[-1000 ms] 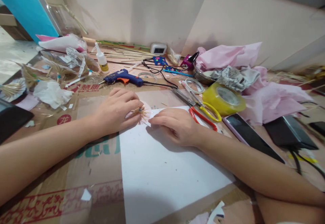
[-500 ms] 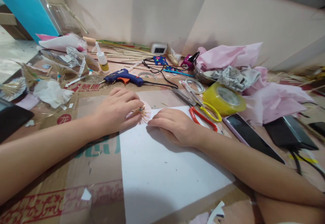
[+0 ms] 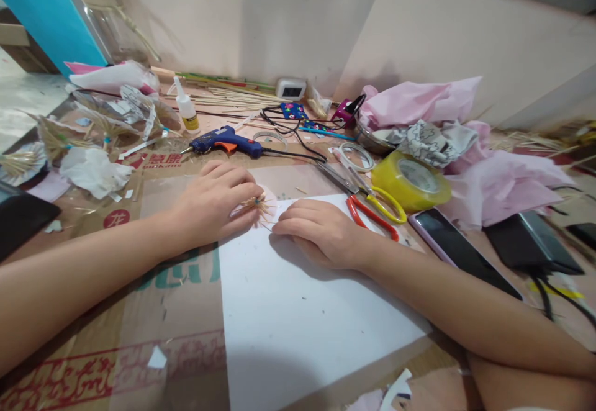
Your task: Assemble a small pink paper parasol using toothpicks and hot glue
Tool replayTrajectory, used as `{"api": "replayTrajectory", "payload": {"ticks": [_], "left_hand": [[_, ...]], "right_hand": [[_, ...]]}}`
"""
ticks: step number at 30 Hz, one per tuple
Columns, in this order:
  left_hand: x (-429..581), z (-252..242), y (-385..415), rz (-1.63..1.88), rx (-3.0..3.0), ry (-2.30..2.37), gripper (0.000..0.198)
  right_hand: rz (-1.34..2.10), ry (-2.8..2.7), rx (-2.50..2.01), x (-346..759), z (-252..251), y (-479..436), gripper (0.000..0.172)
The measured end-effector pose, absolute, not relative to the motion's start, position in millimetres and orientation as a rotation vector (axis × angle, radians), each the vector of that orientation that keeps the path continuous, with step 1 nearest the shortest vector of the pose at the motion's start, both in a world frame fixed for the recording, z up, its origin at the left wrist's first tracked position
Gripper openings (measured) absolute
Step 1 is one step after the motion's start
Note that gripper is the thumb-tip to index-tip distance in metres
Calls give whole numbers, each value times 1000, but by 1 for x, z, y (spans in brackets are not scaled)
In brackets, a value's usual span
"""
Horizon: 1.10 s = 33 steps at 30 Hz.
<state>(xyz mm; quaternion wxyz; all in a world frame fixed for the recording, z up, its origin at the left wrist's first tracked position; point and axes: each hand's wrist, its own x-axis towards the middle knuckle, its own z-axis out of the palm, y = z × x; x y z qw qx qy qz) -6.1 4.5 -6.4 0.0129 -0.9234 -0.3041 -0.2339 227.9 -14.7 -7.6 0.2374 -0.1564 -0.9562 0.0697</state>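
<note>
My left hand (image 3: 223,200) is closed over a small fan of straw-coloured strands (image 3: 261,205), gripping it against a pale round piece (image 3: 271,197) that lies partly under the fingers. A blue-green dot marks the fan's centre. Just to the right, my right hand (image 3: 323,231) has its fingers bent together, the tips pinched on the end of a thin strand that runs towards the fan. White paper (image 3: 298,330) lies beneath both hands, on top of a printed cardboard sheet (image 3: 125,311).
Beyond my hands lie a blue glue gun (image 3: 228,142) and a small glue bottle (image 3: 187,110). To the right are scissors (image 3: 367,209), yellow tape (image 3: 412,181), a phone (image 3: 460,252) and pink tissue (image 3: 503,181). Straw bundles and crumpled paper (image 3: 95,172) sit at the left.
Hardly anything differs. Both hands stay in place, with only a very slight shift of the right fingertips.
</note>
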Motion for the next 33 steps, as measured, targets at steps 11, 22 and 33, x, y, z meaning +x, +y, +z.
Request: {"api": "replayTrajectory", "payload": {"ticks": [11, 22, 33], "left_hand": [[-7, -6, 4, -720, -2872, -957, 18], [-7, -7, 4, -717, -2870, -943, 18], [-9, -6, 4, -740, -2807, -898, 30]], "right_hand": [[207, -2646, -452, 229, -7, -15, 24], [254, -2617, -461, 229, -6, -15, 23], [550, -2301, -654, 230, -5, -15, 24]]}}
